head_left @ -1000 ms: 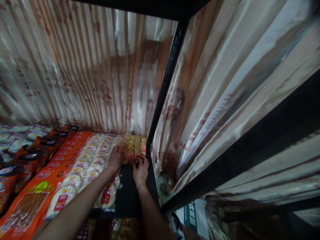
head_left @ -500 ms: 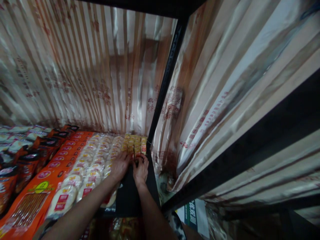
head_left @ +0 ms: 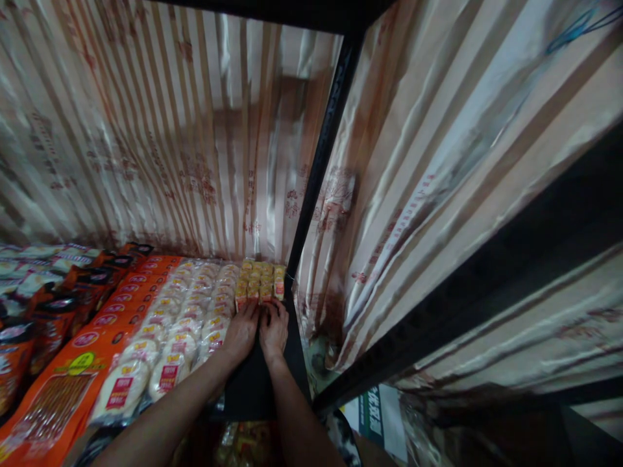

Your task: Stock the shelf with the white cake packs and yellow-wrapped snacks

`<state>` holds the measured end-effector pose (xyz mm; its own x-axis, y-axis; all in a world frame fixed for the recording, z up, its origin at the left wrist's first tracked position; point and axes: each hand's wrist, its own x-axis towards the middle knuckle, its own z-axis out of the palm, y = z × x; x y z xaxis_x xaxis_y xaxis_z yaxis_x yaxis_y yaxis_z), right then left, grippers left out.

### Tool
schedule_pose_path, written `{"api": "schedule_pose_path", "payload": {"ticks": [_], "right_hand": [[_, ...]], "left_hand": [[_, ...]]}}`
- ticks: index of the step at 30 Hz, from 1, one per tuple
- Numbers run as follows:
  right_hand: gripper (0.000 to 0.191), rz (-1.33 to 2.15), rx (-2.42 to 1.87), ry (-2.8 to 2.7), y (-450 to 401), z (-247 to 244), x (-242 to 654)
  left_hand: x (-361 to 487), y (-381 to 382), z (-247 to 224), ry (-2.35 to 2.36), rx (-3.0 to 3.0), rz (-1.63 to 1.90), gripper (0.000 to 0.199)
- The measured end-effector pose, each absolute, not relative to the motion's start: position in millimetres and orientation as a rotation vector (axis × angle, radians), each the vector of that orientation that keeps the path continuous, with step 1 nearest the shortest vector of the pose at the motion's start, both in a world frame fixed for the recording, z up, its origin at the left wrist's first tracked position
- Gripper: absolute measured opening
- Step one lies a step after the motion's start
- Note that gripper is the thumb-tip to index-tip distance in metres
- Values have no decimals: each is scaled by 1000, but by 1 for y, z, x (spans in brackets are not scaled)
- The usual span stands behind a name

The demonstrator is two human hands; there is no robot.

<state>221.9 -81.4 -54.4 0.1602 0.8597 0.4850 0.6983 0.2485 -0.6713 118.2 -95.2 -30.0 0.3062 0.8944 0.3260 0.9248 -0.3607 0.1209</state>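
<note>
Small yellow packs [head_left: 260, 274] stand in short rows at the back right corner of a black shelf [head_left: 250, 389]. My left hand [head_left: 242, 332] touches the front of these packs, its fingers bent against the left ones. Beside it, my right hand [head_left: 274, 327] has its curled fingers on the front packs further right. The two hands are close but apart. What lies under the fingertips is too small to make out. Clear packs of round white crackers [head_left: 170, 363] run in rows left of my left hand.
Orange pretzel bags [head_left: 82, 363] and dark orange snack bags [head_left: 53, 324] fill the shelf's left part. A black upright post [head_left: 321, 155] rises at the back right corner. Striped plastic sheeting [head_left: 195, 130] hangs behind. A thick black beam [head_left: 438, 305] crosses at the right.
My left hand has shifted slightly right and down, and the front yellow packs show more. A dark thin thing between my hands no longer shows. My right hand has barely moved.
</note>
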Motion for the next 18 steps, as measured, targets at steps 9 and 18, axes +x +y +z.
{"api": "schedule_pose_path", "payload": {"ticks": [9, 18], "right_hand": [[45, 154, -1493, -1594, -78, -63, 222], [47, 161, -1498, -1607, -78, -62, 223]], "left_hand": [[115, -98, -37, -1697, -2421, -549, 45], [118, -97, -47, -1648, -2384, -487, 47]]}}
